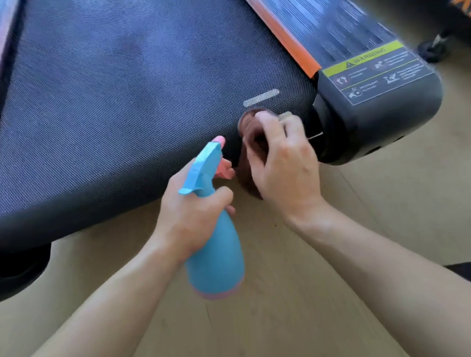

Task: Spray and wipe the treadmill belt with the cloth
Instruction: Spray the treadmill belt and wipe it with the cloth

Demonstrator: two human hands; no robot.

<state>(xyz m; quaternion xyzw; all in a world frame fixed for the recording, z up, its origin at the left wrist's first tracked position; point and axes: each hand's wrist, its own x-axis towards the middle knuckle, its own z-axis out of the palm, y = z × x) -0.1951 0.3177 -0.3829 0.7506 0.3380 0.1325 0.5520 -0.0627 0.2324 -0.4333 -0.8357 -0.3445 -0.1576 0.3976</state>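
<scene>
The treadmill belt [125, 102], dark and finely textured, fills the upper left of the view, and both hands work at its near right corner. The blue spray bottle [215, 251] hangs over the floor just off the belt's near edge. Its nozzle is tilted toward that corner, probably so the mist lands where the cloth is. The left hand [191, 207] has its grip closed round the bottle's neck, with a finger at the pink trigger, apparently ready to squeeze. The right hand [284, 162] has its grip curled over a bunched brown cloth [249, 137]. It holds the cloth against the belt's near edge, and part of the cloth hangs down past the edge. The bunching likely gives a firm pad for rubbing.

Pale wooden floor [270, 332] lies below the belt. Right of the belt runs an orange-striped side rail [281, 29], ending in a black end cap [379, 114] with a warning label [373, 72]. A small grey mark [261, 97] sits on the belt just above the cloth.
</scene>
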